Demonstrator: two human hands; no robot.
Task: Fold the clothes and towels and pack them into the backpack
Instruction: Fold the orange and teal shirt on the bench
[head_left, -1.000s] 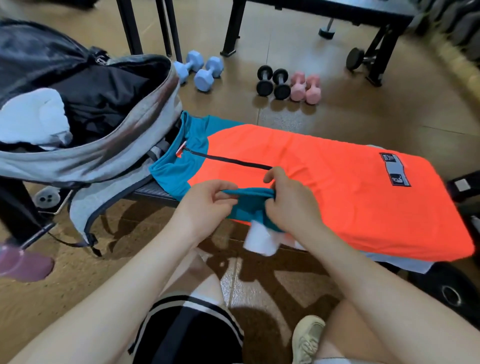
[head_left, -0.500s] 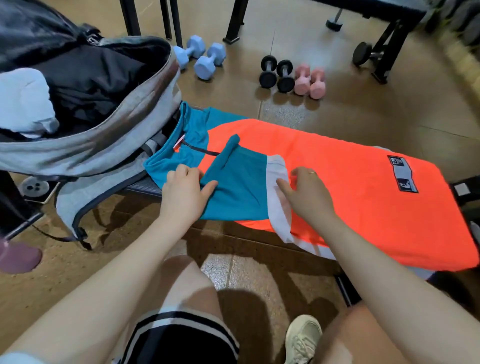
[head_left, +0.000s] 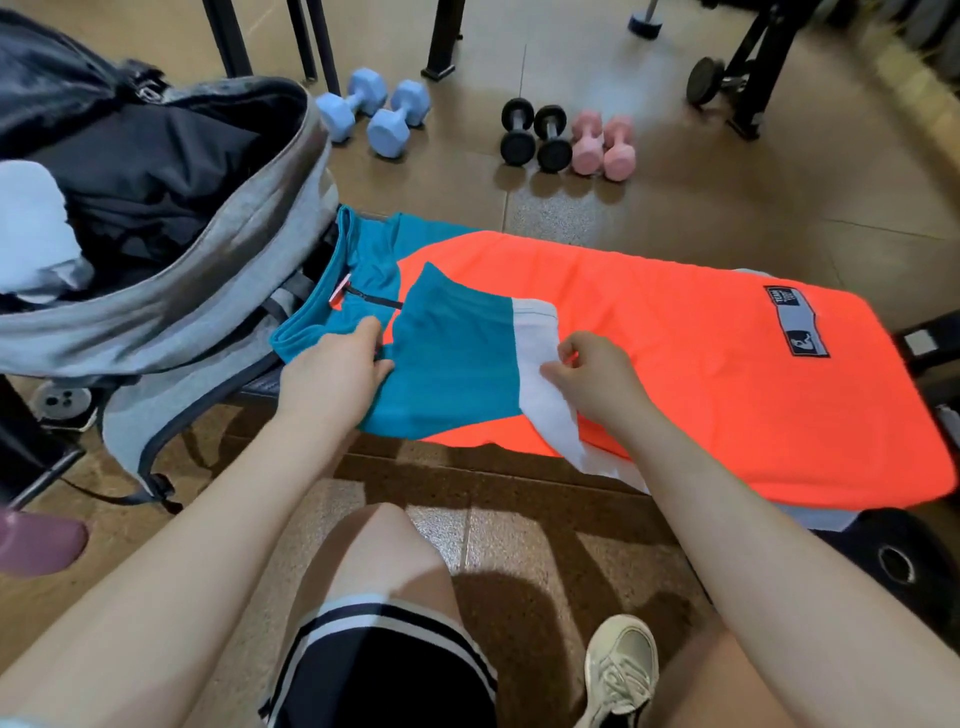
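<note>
An orange and teal zip-neck shirt lies flat along a bench. Its teal sleeve with a white cuff is folded over the chest. My left hand rests on the sleeve's left edge by the zipper, fingers curled over the cloth. My right hand pinches the white cuff between thumb and fingers. The grey backpack stands open at the bench's left end, with dark clothes and a white towel inside.
Blue dumbbells, black dumbbells and pink dumbbells lie on the floor behind the bench. Black equipment legs stand further back. A weight plate lies at lower right, and my knee and shoe are below the bench.
The sleeve, bunched in both hands a second ago, now lies folded over the chest. My right hand went from lying flat on the cuff to pinching it.
</note>
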